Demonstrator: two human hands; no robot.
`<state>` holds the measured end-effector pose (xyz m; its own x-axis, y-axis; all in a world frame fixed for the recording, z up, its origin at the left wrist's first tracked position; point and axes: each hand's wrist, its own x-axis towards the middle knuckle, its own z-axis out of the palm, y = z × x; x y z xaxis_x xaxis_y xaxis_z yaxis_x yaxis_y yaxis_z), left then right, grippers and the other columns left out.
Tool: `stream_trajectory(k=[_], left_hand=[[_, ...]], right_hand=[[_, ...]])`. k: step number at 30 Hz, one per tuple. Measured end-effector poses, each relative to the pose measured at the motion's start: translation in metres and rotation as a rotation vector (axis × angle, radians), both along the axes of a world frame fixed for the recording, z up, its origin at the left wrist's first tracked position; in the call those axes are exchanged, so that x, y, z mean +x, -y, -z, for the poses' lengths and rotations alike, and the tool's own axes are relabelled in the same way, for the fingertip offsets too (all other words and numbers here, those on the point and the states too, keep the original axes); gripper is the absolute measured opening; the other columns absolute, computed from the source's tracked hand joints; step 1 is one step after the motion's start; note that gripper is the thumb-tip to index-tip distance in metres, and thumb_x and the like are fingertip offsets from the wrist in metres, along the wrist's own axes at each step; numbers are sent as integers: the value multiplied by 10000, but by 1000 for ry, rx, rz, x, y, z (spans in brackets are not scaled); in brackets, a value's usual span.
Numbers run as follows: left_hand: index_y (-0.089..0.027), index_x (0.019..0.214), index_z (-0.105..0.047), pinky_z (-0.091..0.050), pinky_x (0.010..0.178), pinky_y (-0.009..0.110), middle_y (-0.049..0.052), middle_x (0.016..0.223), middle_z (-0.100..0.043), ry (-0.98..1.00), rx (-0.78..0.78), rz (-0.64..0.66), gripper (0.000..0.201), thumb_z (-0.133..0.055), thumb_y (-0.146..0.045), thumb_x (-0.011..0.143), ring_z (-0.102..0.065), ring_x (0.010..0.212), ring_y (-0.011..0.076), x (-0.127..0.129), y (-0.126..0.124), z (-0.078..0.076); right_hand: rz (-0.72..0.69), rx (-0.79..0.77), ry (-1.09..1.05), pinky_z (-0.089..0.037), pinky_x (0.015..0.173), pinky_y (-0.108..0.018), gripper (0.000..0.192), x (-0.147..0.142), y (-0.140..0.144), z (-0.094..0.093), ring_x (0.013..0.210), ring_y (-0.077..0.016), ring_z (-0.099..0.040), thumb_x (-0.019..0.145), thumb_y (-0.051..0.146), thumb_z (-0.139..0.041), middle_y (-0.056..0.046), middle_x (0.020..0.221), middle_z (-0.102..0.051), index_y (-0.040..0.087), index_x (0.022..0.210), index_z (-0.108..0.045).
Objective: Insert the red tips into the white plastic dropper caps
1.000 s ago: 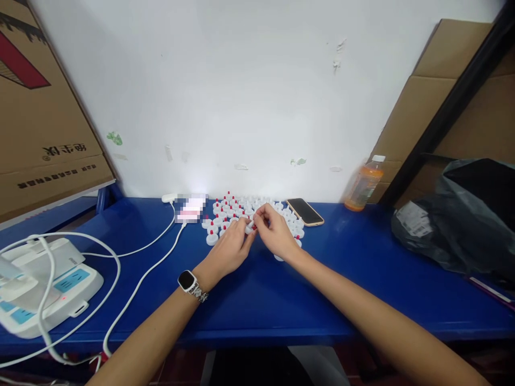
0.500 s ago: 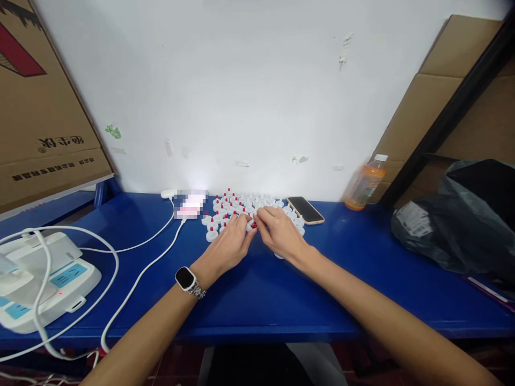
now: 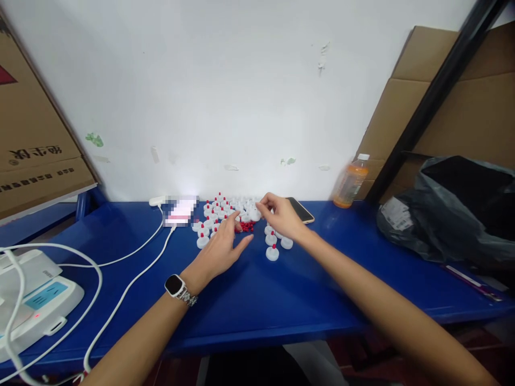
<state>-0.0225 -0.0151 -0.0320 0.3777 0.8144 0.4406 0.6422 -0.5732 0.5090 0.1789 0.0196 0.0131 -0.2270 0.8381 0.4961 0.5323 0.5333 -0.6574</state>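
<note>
My left hand [image 3: 222, 247] is open over the table, with its thumb spread away from its fingers and nothing visible in its grasp. Its fingertips are beside a small heap of red tips [image 3: 247, 227]. My right hand [image 3: 281, 215] has thumb and forefinger closed at the edge of a white nozzle cap [image 3: 254, 212]. Left of and behind the hands stand several white caps with red tips [image 3: 203, 239], partly hidden by the left hand. More white caps without red tips crowd behind the heap. Below my right hand is a red-tipped cap [image 3: 272, 253] with others near it.
A phone [image 3: 300, 209] lies behind my right hand, and an orange drink bottle [image 3: 351, 181] stands by the wall. Left are a lit, blurred device [image 3: 181, 210], white cables [image 3: 139, 279] and a power strip [image 3: 44, 300]. A dark plastic bag [image 3: 438, 214] sits at right.
My hands have come apart from their joint hold. The left opened and drew back, uncovering the red heap; the right is now at a white cap. The whole view has shifted slightly.
</note>
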Motion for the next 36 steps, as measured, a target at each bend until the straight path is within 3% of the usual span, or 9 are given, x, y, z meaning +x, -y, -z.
stream_trajectory(k=[5, 10, 13, 21, 27, 32, 36], left_hand=[[-190, 1214, -488, -478, 928, 440, 83, 1042, -592, -10, 59, -10, 312, -447, -403, 989, -560, 1036, 246, -4, -6, 2], [-191, 1118, -535, -478, 895, 429, 82, 1029, -592, -45, 79, -12, 252, -453, -387, 984, -559, 998, 241, -4, -5, 1], [-193, 1096, -550, -475, 888, 427, 81, 1030, -592, -61, 67, -24, 244, -453, -387, 984, -559, 984, 238, -6, -6, 2], [-193, 1047, -560, -477, 872, 408, 74, 1016, -592, -38, 59, -35, 219, -439, -366, 988, -566, 978, 230, -12, -11, 2], [-195, 1070, -553, -479, 888, 419, 75, 1028, -590, -59, 70, -56, 216, -450, -365, 984, -566, 990, 237, -13, -11, 2], [-204, 1212, -494, -456, 993, 433, 100, 1192, -531, 5, 146, -120, 285, -475, -367, 978, -529, 1150, 251, -9, -4, -2], [-208, 1250, -456, -442, 1011, 459, 109, 1213, -542, 15, 156, -119, 332, -476, -396, 977, -516, 1178, 274, -7, -3, -2]], right_hand=[[39, -27, 363, -404, 652, -253, 162, 26, -29, -2, 677, -144, -624, 890, 267, -557, -28, 760, -718, 174, 861, -688], [22, -27, 660, -382, 832, -310, 184, 20, -35, 3, 821, -188, -663, 882, 250, -554, -46, 848, -752, 186, 865, -725], [30, -46, 725, -339, 914, -365, 179, 18, -37, 2, 867, -210, -662, 875, 268, -558, -44, 881, -752, 198, 861, -722], [79, 51, 720, -319, 895, -392, 238, -7, -54, -4, 953, -256, -600, 876, 392, -586, -64, 833, -721, 196, 955, -696], [43, 27, 776, -299, 903, -390, 170, -29, -66, 0, 978, -256, -577, 870, 304, -600, -82, 858, -717, 186, 863, -722], [19, 46, 481, -333, 850, -338, 194, -28, -39, -11, 799, -172, -582, 893, 312, -579, -28, 782, -695, 175, 842, -707], [-151, -27, 238, -370, 717, -267, 229, -33, -12, -13, 693, -131, -561, 893, 348, -587, -9, 743, -690, 163, 848, -714]])
